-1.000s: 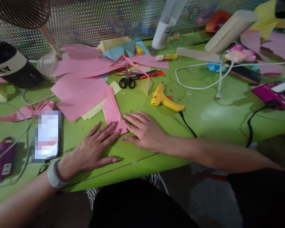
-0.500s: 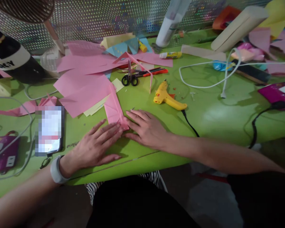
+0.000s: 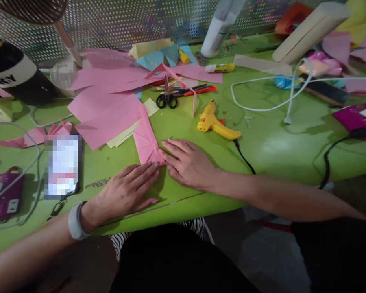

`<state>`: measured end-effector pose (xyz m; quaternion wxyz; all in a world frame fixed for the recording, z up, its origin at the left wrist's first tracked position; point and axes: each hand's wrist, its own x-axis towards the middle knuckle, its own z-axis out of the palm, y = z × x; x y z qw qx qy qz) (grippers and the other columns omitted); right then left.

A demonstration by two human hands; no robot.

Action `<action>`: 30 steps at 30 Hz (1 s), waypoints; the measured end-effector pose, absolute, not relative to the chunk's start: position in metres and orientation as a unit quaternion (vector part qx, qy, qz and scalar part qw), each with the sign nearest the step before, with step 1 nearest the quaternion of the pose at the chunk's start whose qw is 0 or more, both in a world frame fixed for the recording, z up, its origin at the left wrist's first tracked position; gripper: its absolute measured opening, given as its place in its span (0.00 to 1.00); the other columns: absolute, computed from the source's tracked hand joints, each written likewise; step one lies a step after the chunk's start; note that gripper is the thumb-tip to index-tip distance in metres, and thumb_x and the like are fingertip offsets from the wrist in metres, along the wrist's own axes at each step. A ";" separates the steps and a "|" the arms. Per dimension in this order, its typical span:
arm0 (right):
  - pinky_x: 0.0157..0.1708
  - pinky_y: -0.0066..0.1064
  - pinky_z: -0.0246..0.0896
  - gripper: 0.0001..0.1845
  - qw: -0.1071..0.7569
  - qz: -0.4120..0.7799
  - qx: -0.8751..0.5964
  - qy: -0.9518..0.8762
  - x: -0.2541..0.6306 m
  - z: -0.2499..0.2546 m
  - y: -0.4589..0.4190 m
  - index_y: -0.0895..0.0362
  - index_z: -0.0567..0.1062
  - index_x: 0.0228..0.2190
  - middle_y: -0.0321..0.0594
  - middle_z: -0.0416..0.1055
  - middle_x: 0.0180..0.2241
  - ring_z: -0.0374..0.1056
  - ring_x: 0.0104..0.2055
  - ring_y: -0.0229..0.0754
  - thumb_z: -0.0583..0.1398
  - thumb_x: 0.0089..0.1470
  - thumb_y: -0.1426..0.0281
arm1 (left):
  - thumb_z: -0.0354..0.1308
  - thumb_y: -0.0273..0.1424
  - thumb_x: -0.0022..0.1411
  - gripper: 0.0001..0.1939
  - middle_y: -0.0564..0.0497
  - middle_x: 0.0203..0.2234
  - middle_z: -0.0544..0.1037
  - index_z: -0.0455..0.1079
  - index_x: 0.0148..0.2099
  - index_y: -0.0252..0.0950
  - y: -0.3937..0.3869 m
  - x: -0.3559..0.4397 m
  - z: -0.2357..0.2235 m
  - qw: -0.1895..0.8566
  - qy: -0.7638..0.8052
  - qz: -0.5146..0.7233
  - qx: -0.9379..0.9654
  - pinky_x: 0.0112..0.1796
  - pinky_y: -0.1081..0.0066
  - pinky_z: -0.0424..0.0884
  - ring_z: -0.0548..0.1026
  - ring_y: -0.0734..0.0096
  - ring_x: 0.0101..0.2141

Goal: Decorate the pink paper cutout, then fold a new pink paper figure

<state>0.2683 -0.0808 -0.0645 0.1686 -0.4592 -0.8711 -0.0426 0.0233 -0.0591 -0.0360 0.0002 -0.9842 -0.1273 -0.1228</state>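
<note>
A creased piece of folded pink paper (image 3: pixel 144 140) lies on the green table in front of me. My left hand (image 3: pixel 131 187) rests flat across its near edge, fingers stretched out toward the right. At the paper's lower right corner, the fingertips of my right hand (image 3: pixel 190 165) press down, also with fingers extended. Neither hand is wrapped round anything. Beyond the fold lie black-handled scissors (image 3: pixel 166 97) and a red-handled tool (image 3: pixel 201 92). A yellow glue gun (image 3: pixel 216 124) lies just past my right hand, its black cord running toward my forearm.
Pink sheets (image 3: pixel 106 114) spread at the back left. Left of my hand lies a phone (image 3: pixel 62 167). A dark bottle (image 3: pixel 15 75) and a perforated metal panel (image 3: pixel 110 24) stand behind. Glue sticks (image 3: pixel 220 68), a white cable (image 3: pixel 259 109) and a beige roll (image 3: pixel 308 34) lie toward the back right.
My left hand has slid slightly down and right along the paper, baring more of its creased lower part. My right hand stays at the corner, its thumb now tucked closer.
</note>
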 end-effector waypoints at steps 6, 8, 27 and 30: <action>0.58 0.50 0.58 0.23 0.170 -0.018 -0.467 -0.867 0.268 -0.063 -0.080 0.65 0.74 0.55 0.56 0.68 0.59 0.62 0.60 0.54 0.53 0.63 0.67 | 0.50 0.47 0.70 0.35 0.36 0.59 0.70 0.57 0.67 0.26 -0.059 0.024 -0.040 0.012 -0.148 -0.099 -0.984 0.53 0.58 0.71 0.72 0.53 0.57; 0.58 0.50 0.58 0.23 0.163 -0.027 -0.470 -0.867 0.268 -0.063 -0.080 0.64 0.74 0.55 0.55 0.68 0.59 0.62 0.60 0.54 0.53 0.64 0.67 | 0.49 0.48 0.70 0.34 0.35 0.58 0.71 0.60 0.65 0.24 -0.059 0.025 -0.041 0.015 -0.149 -0.098 -0.984 0.53 0.58 0.71 0.72 0.53 0.56; 0.59 0.50 0.57 0.22 0.144 -0.036 -0.489 -0.859 0.265 -0.062 -0.084 0.62 0.73 0.55 0.53 0.67 0.60 0.62 0.60 0.54 0.52 0.66 0.64 | 0.52 0.42 0.70 0.28 0.39 0.56 0.75 0.61 0.64 0.27 -0.062 0.024 -0.036 0.033 -0.134 -0.123 -0.983 0.53 0.61 0.71 0.73 0.58 0.56; 0.59 0.51 0.56 0.22 0.153 -0.026 -0.490 -0.858 0.265 -0.063 -0.084 0.62 0.73 0.55 0.54 0.67 0.60 0.62 0.60 0.54 0.53 0.66 0.64 | 0.54 0.34 0.70 0.20 0.45 0.51 0.79 0.66 0.60 0.33 -0.064 0.021 -0.032 0.045 -0.078 -0.163 -0.982 0.49 0.65 0.73 0.76 0.64 0.52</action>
